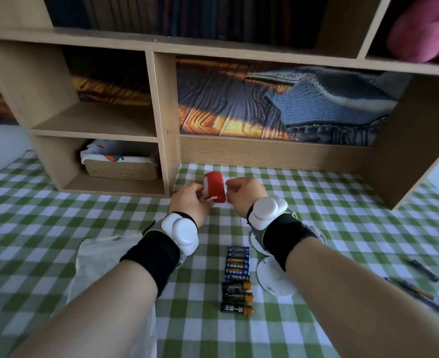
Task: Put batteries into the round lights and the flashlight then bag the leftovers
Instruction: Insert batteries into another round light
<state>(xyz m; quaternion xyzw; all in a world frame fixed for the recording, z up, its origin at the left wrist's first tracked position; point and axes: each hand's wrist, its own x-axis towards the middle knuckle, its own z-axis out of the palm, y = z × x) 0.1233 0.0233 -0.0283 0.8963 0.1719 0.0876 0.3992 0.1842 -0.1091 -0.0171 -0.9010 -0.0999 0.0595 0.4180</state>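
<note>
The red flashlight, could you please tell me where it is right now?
In the head view, the red flashlight is held between both hands, left hand and right hand, above the checked tablecloth.

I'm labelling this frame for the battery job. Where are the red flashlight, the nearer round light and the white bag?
red flashlight (pixel 216 186): head view, on its red body.
nearer round light (pixel 274 276): head view, on its white face.
white bag (pixel 102 257): head view, on its upper part.
</note>
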